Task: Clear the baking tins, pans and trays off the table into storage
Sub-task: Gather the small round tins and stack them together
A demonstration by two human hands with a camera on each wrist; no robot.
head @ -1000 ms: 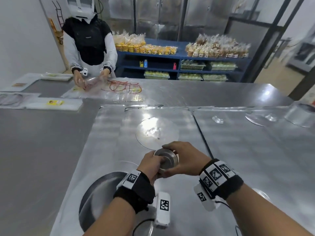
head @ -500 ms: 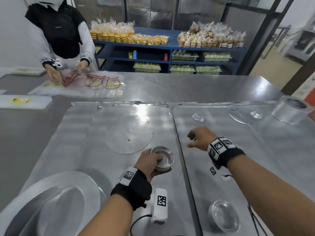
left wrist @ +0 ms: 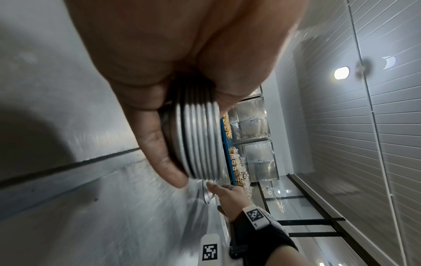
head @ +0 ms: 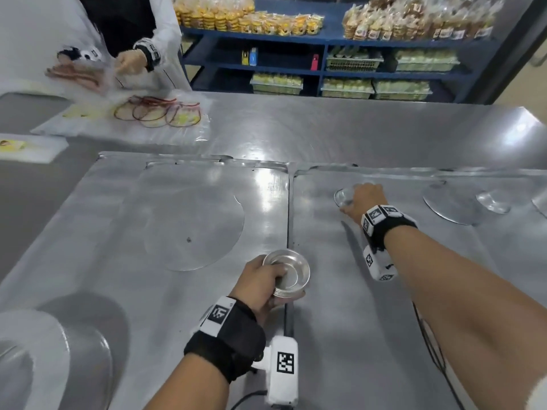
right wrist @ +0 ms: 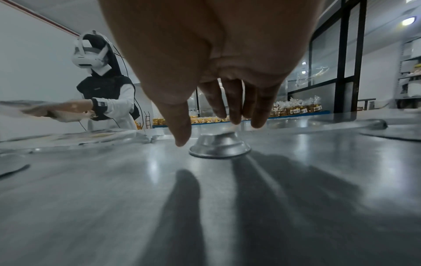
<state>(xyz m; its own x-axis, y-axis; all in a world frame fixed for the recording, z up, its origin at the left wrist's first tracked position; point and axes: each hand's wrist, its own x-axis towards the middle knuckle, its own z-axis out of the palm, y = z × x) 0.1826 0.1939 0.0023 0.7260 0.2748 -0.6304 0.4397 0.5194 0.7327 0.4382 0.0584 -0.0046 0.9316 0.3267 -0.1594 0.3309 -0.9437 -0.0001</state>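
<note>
- a stack of small nested tins (head: 286,273) is gripped in the left hand (head: 260,284), held just above the bench (head: 340,134)
- the right hand (head: 363,199) is spread wide over an upturned small tin (right wrist: 219,148) resting on a flat tray (head: 370,291), fingertips (right wrist: 234,117) at its top

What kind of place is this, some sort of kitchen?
Most likely a bakery's work or packing room. Blue shelves hold bagged baked goods, the steel table carries small baking tins, and another person handles clear bags.
</note>
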